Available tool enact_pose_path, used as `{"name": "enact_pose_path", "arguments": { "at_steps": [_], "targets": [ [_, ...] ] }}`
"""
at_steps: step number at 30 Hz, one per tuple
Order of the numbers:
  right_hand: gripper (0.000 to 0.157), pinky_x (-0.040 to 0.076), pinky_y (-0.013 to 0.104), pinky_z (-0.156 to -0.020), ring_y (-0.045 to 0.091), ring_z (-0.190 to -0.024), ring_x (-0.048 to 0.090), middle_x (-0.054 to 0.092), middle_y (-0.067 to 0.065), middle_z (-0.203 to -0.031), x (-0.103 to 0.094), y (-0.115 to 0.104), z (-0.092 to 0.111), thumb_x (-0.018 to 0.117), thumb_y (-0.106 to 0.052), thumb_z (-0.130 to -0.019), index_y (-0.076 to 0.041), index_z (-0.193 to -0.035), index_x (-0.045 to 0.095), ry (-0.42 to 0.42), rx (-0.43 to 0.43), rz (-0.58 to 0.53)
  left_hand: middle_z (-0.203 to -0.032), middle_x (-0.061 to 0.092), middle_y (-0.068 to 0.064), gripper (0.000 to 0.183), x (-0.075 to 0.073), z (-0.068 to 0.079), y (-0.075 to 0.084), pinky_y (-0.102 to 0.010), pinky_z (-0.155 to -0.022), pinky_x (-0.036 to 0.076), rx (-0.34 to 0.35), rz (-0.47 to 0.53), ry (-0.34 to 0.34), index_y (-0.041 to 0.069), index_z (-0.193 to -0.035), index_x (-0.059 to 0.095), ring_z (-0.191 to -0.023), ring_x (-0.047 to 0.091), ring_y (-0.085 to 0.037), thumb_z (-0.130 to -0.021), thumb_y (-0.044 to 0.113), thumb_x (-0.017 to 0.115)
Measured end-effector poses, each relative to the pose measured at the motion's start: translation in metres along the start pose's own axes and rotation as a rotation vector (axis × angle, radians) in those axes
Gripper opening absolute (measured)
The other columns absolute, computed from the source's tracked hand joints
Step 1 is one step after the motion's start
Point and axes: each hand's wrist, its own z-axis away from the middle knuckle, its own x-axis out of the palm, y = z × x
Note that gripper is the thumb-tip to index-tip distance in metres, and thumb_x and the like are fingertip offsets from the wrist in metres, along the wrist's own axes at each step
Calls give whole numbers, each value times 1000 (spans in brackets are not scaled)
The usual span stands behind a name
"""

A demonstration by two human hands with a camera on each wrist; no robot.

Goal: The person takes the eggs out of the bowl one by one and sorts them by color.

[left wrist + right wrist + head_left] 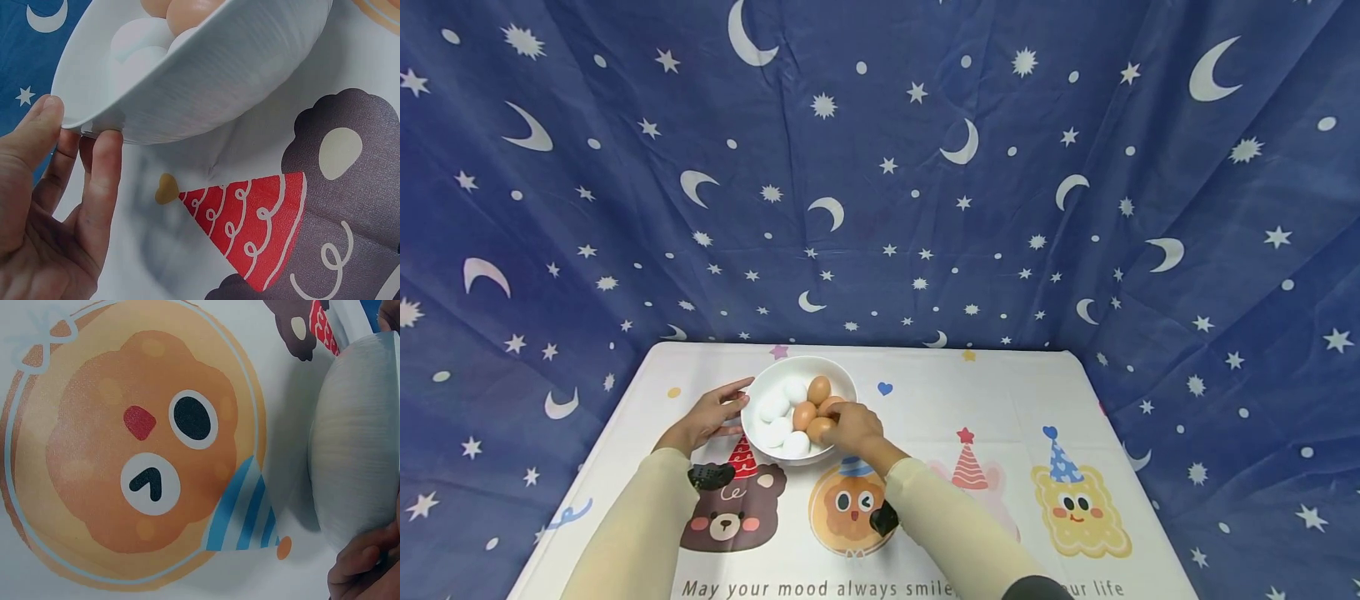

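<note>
Nearest are two pale sleeves (pixel 636 521), well short of the fingers, with printed lettering (pixel 812 589) on the white tablecloth (pixel 1022 400) between them. Just nearer than the left fingers lies a printed bear (pixel 730 525); nearer than the right fingers, a round winking face (pixel 852 510). The left hand (pixel 703 419) pinches the rim of a white bowl (pixel 802 366) between thumb and fingers, the bowl standing between the two hands. The right hand (pixel 857 429) reaches over the opposite side, fingertips against brown eggs (pixel 819 390); whether they grip one, I can't fairly tell, since the hand covers them. White eggs (pixel 775 406) lie in the bowl closer to the left fingers. Well beyond all fingers hangs a blue curtain (pixel 880 208) with moons and stars.
</note>
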Motion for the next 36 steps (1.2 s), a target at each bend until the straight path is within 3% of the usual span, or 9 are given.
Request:
{"name": "enact_pose_path", "arguments": {
  "at_steps": [9,17,22,28,36],
  "targets": [
    [39,50,32,-80,13,-96,63,70,-12,-102,-2,5,-5,78,-34,-76,-27,-114,71,3,-16,-40,-137,37,-16,56,0,0,-1,-29,-78,61,-12,11,5,18,-155,31,-110,57,-21,-103,21,53],
    [42,49,30,-76,11,-90,62,70,-11,-97,-6,5,-3,82,-40,-74,-24,-111,72,-11,-20,-60,-140,35,-17,56,1,1,0,-30,-79,61,-28,6,8,20,-155,31,-118,53,-28,-103,22,52],
    [41,49,27,-76,9,-87,61,70,-10,-95,-13,4,-2,82,-38,-75,-23,-111,73,-3,-14,-131,-141,35,-17,56,0,-1,-1,-30,-80,61,-21,1,4,20,-155,30,-117,53,-26,-103,23,52],
    [40,50,28,-75,12,-88,62,71,-5,-96,-24,3,-1,80,-34,-77,-18,-113,73,20,-41,-219,-142,34,-18,57,0,-1,0,-29,-79,61,-21,-9,-1,19,-156,29,-126,49,-34,-103,24,51],
    [39,50,27,-72,14,-85,62,71,0,-100,-31,5,2,79,-29,-77,-15,-113,73,60,-57,-284,-140,36,-19,58,0,0,0,-28,-78,61,-25,-15,-4,19,-156,29,-116,53,-27,-103,23,53]
  ]
}}
